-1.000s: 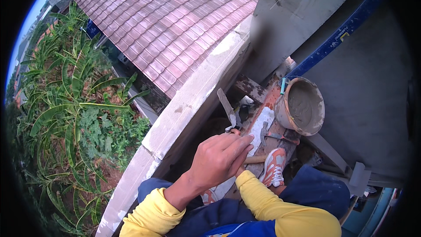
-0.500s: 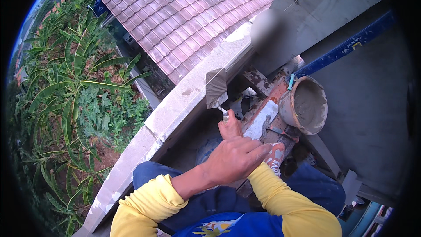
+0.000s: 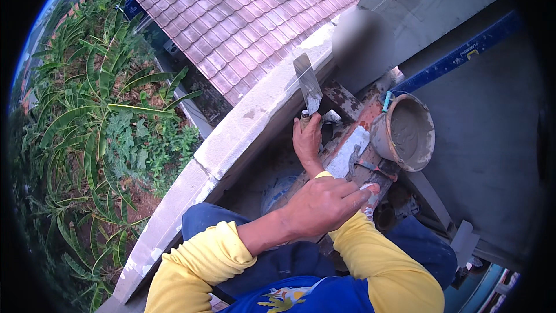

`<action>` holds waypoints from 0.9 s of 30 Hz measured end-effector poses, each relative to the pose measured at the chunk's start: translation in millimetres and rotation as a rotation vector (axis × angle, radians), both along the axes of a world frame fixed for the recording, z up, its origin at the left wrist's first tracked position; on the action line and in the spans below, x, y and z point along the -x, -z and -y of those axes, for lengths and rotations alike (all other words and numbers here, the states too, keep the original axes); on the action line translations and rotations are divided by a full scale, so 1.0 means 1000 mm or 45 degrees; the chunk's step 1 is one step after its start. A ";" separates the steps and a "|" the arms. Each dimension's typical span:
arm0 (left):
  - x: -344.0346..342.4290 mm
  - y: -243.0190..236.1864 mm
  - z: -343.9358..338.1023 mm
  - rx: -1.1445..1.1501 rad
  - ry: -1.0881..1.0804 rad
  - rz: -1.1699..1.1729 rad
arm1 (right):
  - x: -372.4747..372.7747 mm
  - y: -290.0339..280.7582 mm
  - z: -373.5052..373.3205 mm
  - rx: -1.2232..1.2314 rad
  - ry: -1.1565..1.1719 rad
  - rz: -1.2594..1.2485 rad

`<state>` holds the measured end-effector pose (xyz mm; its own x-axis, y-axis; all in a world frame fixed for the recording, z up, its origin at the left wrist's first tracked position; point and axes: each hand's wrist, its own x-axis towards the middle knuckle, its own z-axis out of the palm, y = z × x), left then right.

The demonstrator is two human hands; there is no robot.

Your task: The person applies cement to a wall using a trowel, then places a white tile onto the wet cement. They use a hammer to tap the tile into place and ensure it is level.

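Observation:
My right hand [image 3: 307,139] is closed around the handle of a trowel [image 3: 308,81]. The grey-smeared blade points up and away, over the edge of a pale concrete ledge [image 3: 243,116]. My left hand [image 3: 327,206] is curled into a fist across my right forearm's yellow sleeve [image 3: 370,243]; its fingertips and anything inside them are hidden. Right of my hands stands a bucket [image 3: 382,139] of wet grey mortar [image 3: 408,130], with a turquoise handle grip [image 3: 387,101] at its rim. A hammer [image 3: 373,168] lies beside the bucket on a white-smeared board [image 3: 346,153].
Behind the bucket, a long blue spirit level [image 3: 457,55] leans along a grey wall [image 3: 480,127]. Beyond the ledge are a tiled roof [image 3: 231,23] and, far below at left, banana plants [image 3: 98,116]. A blurred patch [image 3: 362,40] covers part of the ledge's far end.
My right hand with the trowel has moved up and slightly right, and the blade has turned to a narrower angle. My left fist has shifted slightly to the right.

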<state>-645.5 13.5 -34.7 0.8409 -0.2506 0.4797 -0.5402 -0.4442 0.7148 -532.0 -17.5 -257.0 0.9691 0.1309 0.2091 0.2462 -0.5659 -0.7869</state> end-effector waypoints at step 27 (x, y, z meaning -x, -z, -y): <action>-0.041 0.001 -0.020 0.052 -0.215 -0.084 | -0.089 -0.225 0.411 1.593 0.113 -0.536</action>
<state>-604.1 33.0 -35.5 0.8992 -0.0845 0.4294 -0.4120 -0.4944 0.7654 -442.9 -428.1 -32.2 0.9450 -0.0527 -0.3227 0.0378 -0.9627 0.2678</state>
